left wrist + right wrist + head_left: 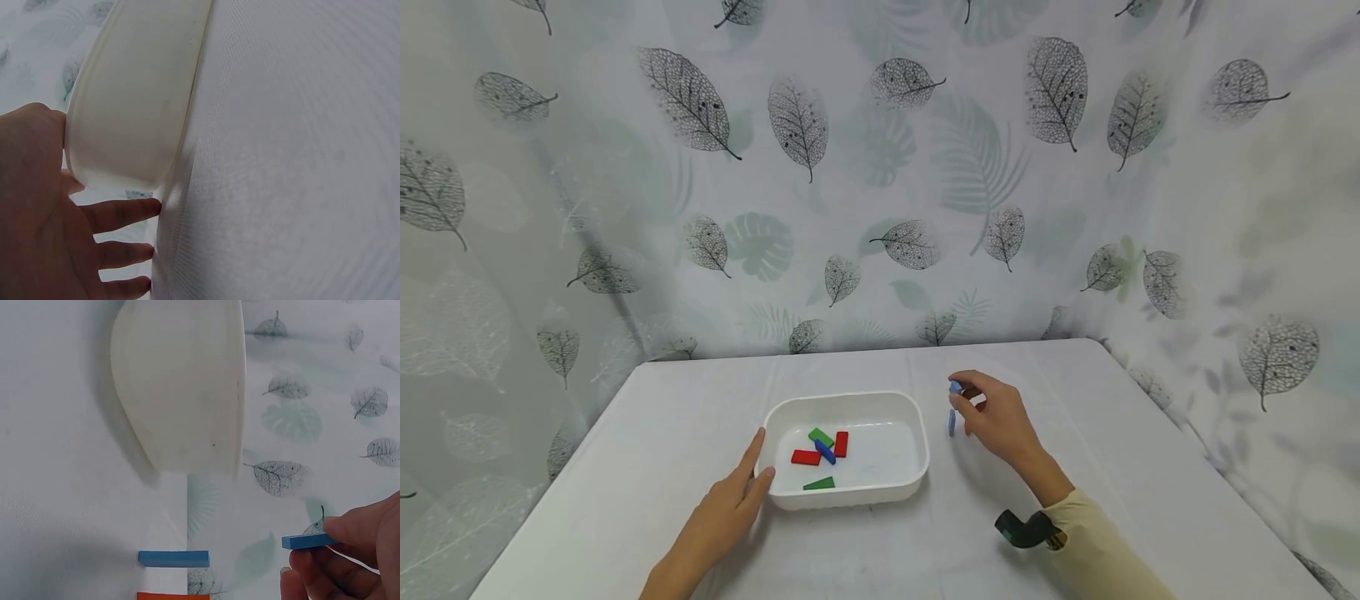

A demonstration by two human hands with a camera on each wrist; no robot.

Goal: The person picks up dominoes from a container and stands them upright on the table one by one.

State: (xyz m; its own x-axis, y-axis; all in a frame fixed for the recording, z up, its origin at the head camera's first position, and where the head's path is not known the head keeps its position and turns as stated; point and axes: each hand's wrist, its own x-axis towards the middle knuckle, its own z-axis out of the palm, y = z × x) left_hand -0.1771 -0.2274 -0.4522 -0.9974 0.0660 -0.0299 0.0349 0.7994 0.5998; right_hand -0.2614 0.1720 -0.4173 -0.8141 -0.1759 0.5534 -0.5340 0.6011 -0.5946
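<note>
My right hand pinches a small light blue block between thumb and fingertips, raised off the table to the right of the tray. Below it, apart from it, another light blue block stands upright on the table. At the white tray, my left hand touches the left end with thumb and fingers extended. The left wrist view shows the fingers spread beside the tray's wall. Inside the tray lie red blocks, green blocks and a dark blue block.
An orange block shows partly at the lower edge of the right wrist view. White cloth covers the table. A leaf-patterned curtain hangs behind and at both sides. A black device sits at my right wrist.
</note>
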